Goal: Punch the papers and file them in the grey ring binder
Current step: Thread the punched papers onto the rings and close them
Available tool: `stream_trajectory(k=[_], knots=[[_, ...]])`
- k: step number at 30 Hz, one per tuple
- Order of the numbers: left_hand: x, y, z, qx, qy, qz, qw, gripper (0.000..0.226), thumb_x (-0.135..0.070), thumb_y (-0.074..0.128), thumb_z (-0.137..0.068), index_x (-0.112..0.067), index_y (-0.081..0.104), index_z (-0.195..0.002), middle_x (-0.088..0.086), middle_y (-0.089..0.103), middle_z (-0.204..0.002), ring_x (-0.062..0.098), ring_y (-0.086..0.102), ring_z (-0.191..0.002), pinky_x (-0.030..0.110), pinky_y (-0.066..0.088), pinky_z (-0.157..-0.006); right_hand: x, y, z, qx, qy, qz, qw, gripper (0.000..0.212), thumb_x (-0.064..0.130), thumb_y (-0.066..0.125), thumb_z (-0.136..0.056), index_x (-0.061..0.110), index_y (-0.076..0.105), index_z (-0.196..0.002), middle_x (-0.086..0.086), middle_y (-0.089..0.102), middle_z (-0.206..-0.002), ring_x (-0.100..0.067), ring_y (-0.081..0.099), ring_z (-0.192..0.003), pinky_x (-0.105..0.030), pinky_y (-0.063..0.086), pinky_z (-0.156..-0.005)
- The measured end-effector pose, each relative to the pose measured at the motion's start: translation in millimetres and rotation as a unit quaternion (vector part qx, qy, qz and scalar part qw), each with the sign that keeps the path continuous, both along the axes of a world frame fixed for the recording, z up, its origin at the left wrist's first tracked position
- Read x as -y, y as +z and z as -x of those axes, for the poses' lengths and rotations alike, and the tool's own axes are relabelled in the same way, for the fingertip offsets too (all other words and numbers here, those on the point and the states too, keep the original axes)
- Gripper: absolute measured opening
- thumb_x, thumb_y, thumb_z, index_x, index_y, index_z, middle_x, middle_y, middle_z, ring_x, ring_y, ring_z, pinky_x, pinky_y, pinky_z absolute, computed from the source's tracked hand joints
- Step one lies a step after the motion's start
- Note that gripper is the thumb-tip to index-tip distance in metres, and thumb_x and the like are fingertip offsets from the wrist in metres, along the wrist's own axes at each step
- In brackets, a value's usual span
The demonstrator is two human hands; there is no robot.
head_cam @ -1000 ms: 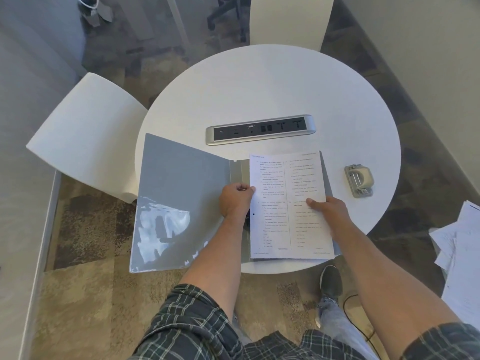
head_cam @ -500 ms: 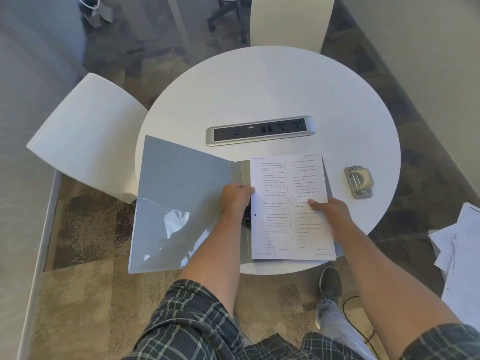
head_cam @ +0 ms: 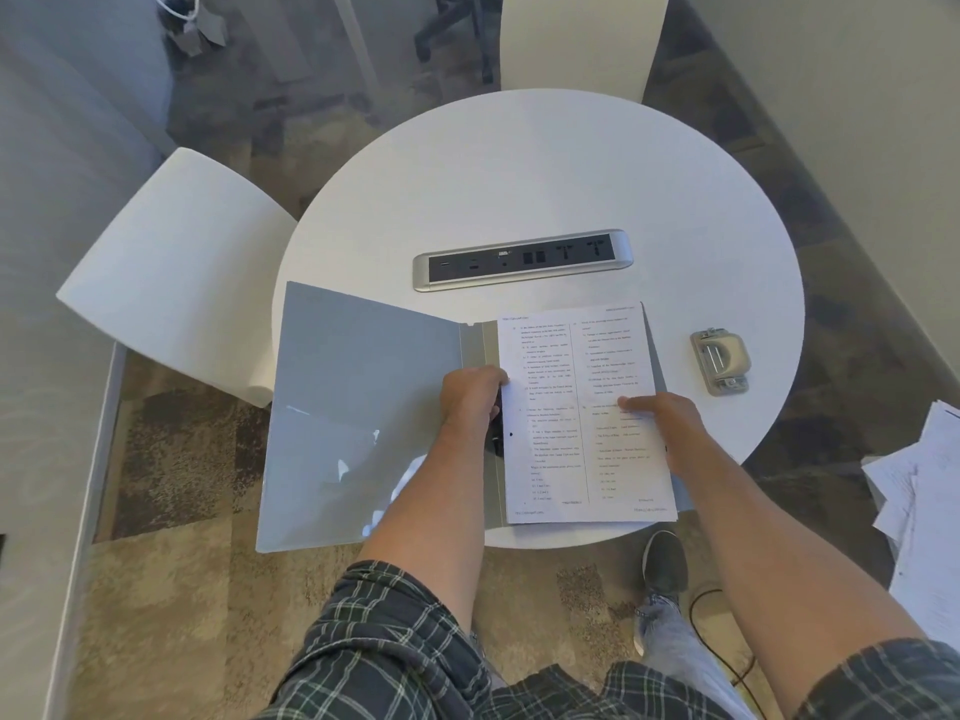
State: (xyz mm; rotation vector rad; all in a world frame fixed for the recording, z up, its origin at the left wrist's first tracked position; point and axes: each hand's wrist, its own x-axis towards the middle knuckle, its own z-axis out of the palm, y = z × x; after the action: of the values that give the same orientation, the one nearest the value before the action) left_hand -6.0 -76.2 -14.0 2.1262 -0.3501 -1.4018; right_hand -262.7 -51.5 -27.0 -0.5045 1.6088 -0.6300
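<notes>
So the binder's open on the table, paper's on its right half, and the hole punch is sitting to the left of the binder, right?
Not quite. The head view shows the hole punch to the right of the binder, on the table. The paper is on the binder's right half, as you said.

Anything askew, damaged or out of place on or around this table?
Two things. The grey ring binder's open left cover juts past the table edge, unsupported over the carpet. A loose pile of papers sits fanned out untidily at the far right, off the table. The sheet being filed lies fairly square; no damage visible.
</notes>
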Motion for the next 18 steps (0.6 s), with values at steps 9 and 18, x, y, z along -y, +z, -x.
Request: stream_trajectory(k=[9,18], knots=[[4,-3,-7,0.034,-0.036,-0.007,0.999,0.01,-0.008,0.077,-0.075,-0.008,0.071,-0.083,0.012,0.078,-0.083,0.027,0.074,-0.071,0.03,0.053,-0.061,-2,-3,3,-0.005,0.032,0.021,0.999,0.02,0.018,0.083,-0.083,0.01,0.073,-0.097,-0.007,0.081,-0.092,-0.033,0.078,-0.083,-0.048,0.062,-0.08],[0,-10,-6,0.041,-0.062,0.016,0.997,0.008,-0.009,0.076,-0.075,-0.008,0.075,-0.083,0.015,0.079,-0.088,0.023,0.065,-0.063,0.031,0.052,-0.063,-6,-5,5,-0.014,0.031,0.03,0.999,0.026,0.021,0.081,-0.083,0.008,0.072,-0.104,-0.009,0.08,-0.098,-0.036,0.077,-0.088,-0.052,0.06,-0.085]])
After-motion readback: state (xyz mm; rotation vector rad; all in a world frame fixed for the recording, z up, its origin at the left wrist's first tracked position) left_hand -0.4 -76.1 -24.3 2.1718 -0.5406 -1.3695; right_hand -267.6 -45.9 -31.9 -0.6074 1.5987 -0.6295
